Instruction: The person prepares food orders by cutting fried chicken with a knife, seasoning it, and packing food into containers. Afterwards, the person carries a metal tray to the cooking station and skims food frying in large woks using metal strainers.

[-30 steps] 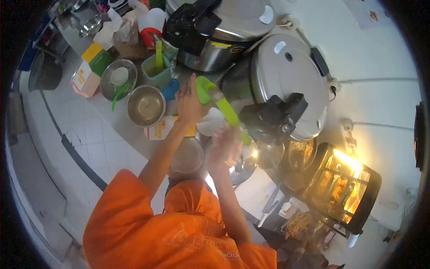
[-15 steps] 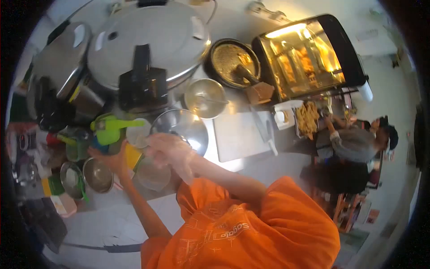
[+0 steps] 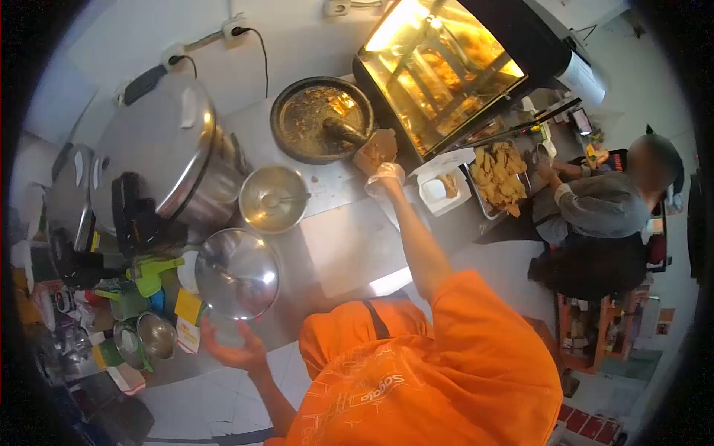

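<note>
My left hand [image 3: 234,348] is raised with fingers spread and nothing in them, close to the near edge of a shiny metal bowl [image 3: 236,275]. On my right hand [image 3: 385,181] is a clear plastic glove. It reaches out to the brown blocky end [image 3: 375,151] of a dark pestle-like tool [image 3: 342,134] resting in a round stone mortar [image 3: 294,126]. Whether those fingers grip the block is hidden. Below the right hand lies a white cutting board [image 3: 342,249]. A smaller metal bowl [image 3: 274,199] with a utensil inside stands left of the board.
Large metal pots [image 3: 160,149] stand at the left. A lit glass display case [image 3: 446,67] holds fried food at the back. Beside an open white box [image 3: 439,189] is a tray of fried pieces [image 3: 497,175]. A co-worker [image 3: 602,204] in grey is at the right.
The view has shifted. My right hand has gone from above the metal bowl to the brown block by the mortar. My left hand has drawn back from the green utensils towards me.
</note>
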Motion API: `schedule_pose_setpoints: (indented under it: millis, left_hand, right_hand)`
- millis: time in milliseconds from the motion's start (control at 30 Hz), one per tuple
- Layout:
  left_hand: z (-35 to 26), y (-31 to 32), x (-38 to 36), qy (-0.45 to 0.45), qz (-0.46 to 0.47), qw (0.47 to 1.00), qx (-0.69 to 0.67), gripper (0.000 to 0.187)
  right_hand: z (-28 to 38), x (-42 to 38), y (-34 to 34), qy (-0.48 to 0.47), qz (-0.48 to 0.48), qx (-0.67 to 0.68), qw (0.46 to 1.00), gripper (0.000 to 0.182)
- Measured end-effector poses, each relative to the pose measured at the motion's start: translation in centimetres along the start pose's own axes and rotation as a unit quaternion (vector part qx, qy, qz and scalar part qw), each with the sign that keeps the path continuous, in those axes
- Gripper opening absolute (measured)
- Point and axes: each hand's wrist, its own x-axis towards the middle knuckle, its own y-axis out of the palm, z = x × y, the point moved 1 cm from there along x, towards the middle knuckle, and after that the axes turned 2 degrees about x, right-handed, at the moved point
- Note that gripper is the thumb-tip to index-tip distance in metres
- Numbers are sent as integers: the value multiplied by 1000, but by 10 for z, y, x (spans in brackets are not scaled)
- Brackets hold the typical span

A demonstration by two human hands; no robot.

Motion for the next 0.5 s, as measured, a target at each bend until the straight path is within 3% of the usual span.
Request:
schedule_pose_setpoints:
  millis: [33, 100, 200, 267, 333, 433, 467, 500]
  left_hand:
    - [-21, 8, -21, -1, 37, 999, -11, 60]
    - [-66, 31, -66, -56, 55, 997, -22, 46]
    - [-128, 83, -132, -209, 103, 968, -91, 33]
    - [-171, 122, -159, -235, 208, 942, -120, 28]
    - [-198, 168, -183, -250, 298, 909, -153, 24]
    - [-247, 254, -206, -185, 413, 869, -199, 23]
    - [-259, 281, -203, -154, 426, 861, -232, 24]
    - [-288, 303, -192, -177, 446, 840, -252, 28]
  right_hand:
    - [-33, 1, 26, -26, -79, 156, 984, 32]
    - [0, -45, -61, -107, 8, 154, 982, 28]
    - [-27, -53, -72, -105, -19, 243, 964, 27]
    - [-50, -82, -153, -159, 58, 103, 980, 21]
    - [-79, -101, -197, -138, 103, 3, 985, 13]
    - [-150, -100, -173, 43, 87, 75, 992, 16]
    - [-151, -108, -224, -46, 142, 31, 988, 22]
    - [-180, -129, -222, 120, 115, 248, 954, 35]
